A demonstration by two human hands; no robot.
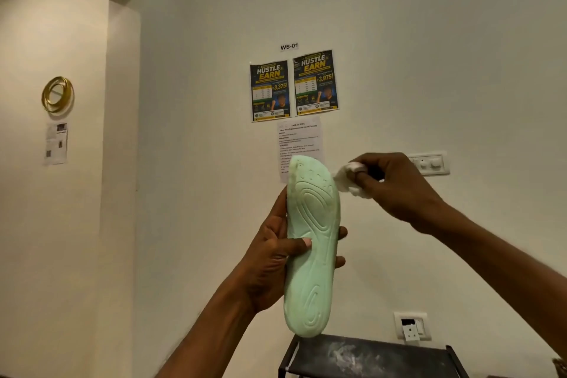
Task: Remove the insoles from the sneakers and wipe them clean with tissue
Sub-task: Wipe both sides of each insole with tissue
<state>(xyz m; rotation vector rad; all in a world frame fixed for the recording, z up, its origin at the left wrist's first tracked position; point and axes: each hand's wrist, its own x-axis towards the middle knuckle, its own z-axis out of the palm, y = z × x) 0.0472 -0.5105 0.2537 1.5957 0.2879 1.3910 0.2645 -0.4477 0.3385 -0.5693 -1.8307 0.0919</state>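
Insole (pixel 313 285), pale mint green, held upright in the air in front of a white wall, its patterned underside facing us and its toe end uppermost. The left hand (pixel 270 264) has its grip closed round the middle of it, thumb across the front, fingertips showing at the far edge. The right hand (pixel 399 190) pinches a crumpled white tissue (pixel 343 179), which touches the insole's upper right edge near the toe.

We judge the risks small but real. The insole looks like soft foam and is held only at the waist. A firm wipe at the toe could bend it away from the tissue, or twist it out of the grip and let it drop. The tissue is thin and bunched, so rubbing over the raised ridges could shred it and leave lint. With the wad at the edge only, the grooves and the heel could go uncleaned.

Much is hidden from us. The insole's other face is turned away, so we cannot tell whether it is clean. The sneakers and any second insole are out of view. The left fingers are mostly behind the foam. Below, a dark rack (pixel 377 359) with a pale smear on top is cut off by the bottom edge. The printed sheet (pixel 302 136) on the wall is too small to read.
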